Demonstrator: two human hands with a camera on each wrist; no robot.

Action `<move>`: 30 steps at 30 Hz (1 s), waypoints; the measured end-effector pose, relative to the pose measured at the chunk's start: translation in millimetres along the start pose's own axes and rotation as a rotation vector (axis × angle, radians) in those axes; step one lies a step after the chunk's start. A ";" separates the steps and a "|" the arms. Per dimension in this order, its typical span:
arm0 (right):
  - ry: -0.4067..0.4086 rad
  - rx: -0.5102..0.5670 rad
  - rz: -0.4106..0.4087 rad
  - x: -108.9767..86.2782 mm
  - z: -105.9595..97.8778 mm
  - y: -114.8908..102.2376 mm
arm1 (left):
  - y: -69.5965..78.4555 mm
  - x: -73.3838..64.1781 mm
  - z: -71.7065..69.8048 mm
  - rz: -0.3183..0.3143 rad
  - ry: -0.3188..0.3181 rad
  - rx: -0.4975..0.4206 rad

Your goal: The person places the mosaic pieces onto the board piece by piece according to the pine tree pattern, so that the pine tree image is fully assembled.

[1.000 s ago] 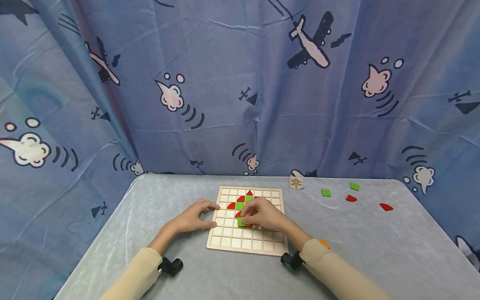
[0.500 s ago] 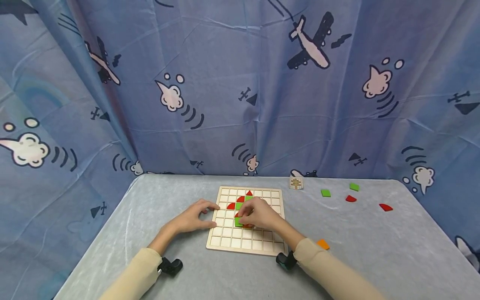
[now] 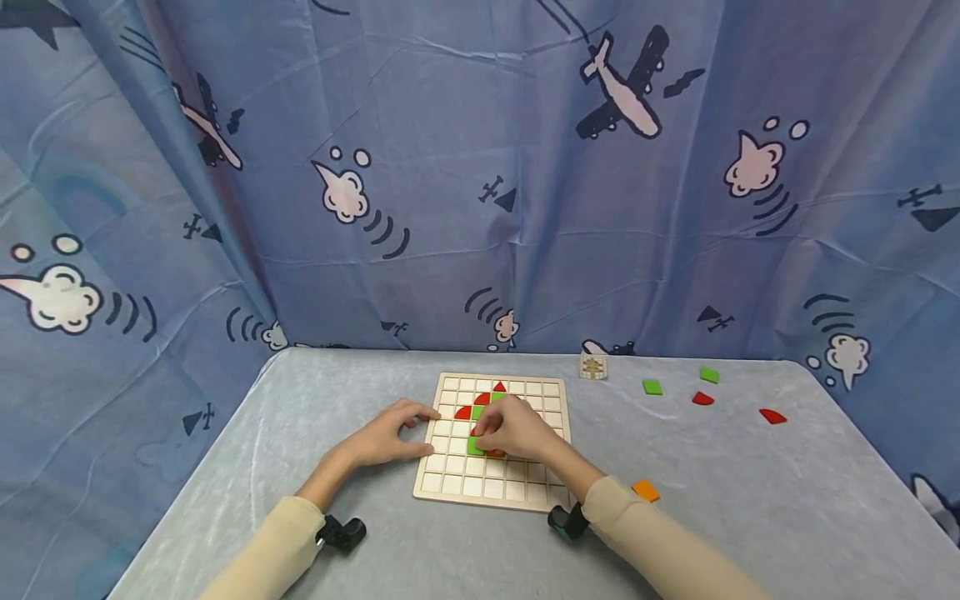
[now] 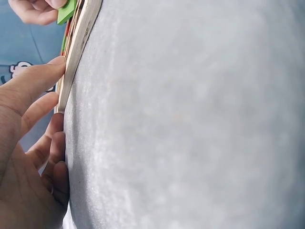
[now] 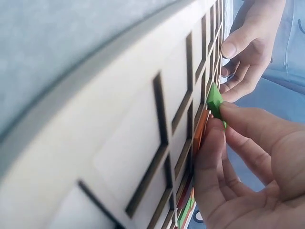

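The green tile [image 3: 475,447] is over the board [image 3: 473,486], a little left of its middle and just beside an orange piece [image 5: 200,131] on it, and the thumb and fingers of the right hand [image 3: 516,427] pinch it. In the right wrist view the green tile looks tilted, not lying flat in one of the cells [image 5: 133,138]; whether its lower edge touches the board, I cannot tell. The left hand [image 3: 386,432] is spread, with thumb and a finger touching the board's left edge, and this seems a good support, because the board could slide when a tile is pushed. To do the step well, as I judge it, one should first turn the tile until its sides are parallel with the ribs [image 5: 160,109], then put one edge down against a rib, and only after this lower the opposite edge. The pinch should be light and high, so that no fingertip comes between tile and cell. The orange piece is very near to the fingers, and a knock could lift it, so it is better to come from above than from the side. When the tile is level, a soft press with one fingertip should be enough
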State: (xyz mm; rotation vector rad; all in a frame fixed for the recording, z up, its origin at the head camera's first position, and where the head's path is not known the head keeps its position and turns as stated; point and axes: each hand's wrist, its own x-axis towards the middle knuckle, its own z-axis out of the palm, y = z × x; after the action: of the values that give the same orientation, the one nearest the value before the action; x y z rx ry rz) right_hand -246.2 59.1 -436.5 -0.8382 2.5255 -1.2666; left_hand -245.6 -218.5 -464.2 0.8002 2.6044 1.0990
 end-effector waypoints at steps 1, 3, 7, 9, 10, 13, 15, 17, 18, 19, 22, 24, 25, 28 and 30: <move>0.000 -0.004 0.002 0.1 0.2 0.2 | -0.2 0.1 0.1 -0.001 0.000 0.002; 0.003 -0.008 0.002 -0.2 0.4 0.6 | -0.8 0.2 0.1 -0.002 0.001 0.005; 0.006 -0.007 0.000 -0.7 0.3 0.7 | -1.4 0.1 0.1 -0.001 0.002 0.006; 0.004 -0.007 0.001 -0.8 0.2 0.7 | -1.6 0.1 0.1 0.001 0.002 0.005; 0.003 -0.007 0.002 -0.9 0.0 0.6 | -1.6 0.1 0.1 0.002 0.002 0.002; -0.003 -0.004 0.008 -1.2 -0.3 0.9 | -1.7 0.1 0.1 0.006 0.002 -0.004; -0.007 0.003 0.016 -1.3 -0.4 1.3 | -1.9 0.1 0.0 0.008 0.003 -0.005; -0.009 0.013 0.028 -1.8 -1.3 1.1 | -1.9 0.4 0.4 0.007 0.004 -0.004; -0.012 0.018 0.034 -2.0 -1.9 0.9 | -1.9 0.6 0.6 0.008 0.004 -0.005; -0.014 0.020 0.043 -2.4 -2.7 0.5 | -2.0 0.7 0.7 0.007 0.004 -0.005; -0.021 0.033 0.050 -4.6 -6.8 0.2 | -1.9 1.1 1.2 0.007 0.003 -0.009; -0.023 0.043 0.039 -7.6 -11.4 1.1 | -2.0 1.3 1.3 0.009 0.003 -0.009; -0.025 0.052 0.025 -9.3 -14.1 2.6 | -2.1 1.3 1.2 0.010 0.003 -0.008; -0.026 0.070 -0.023 -15.7 -23.6 8.6 | -1.8 1.0 0.9 0.010 0.003 -0.007; -0.022 0.076 -0.055 -20.6 -30.9 14.5 | -1.6 0.6 0.7 0.010 0.003 -0.010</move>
State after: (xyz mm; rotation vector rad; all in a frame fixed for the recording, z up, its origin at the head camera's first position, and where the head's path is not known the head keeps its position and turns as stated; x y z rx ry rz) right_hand -247.6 98.5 -430.4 -0.9059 2.4359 -1.3536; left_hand -246.4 -218.7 -465.8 0.8109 2.5974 1.1163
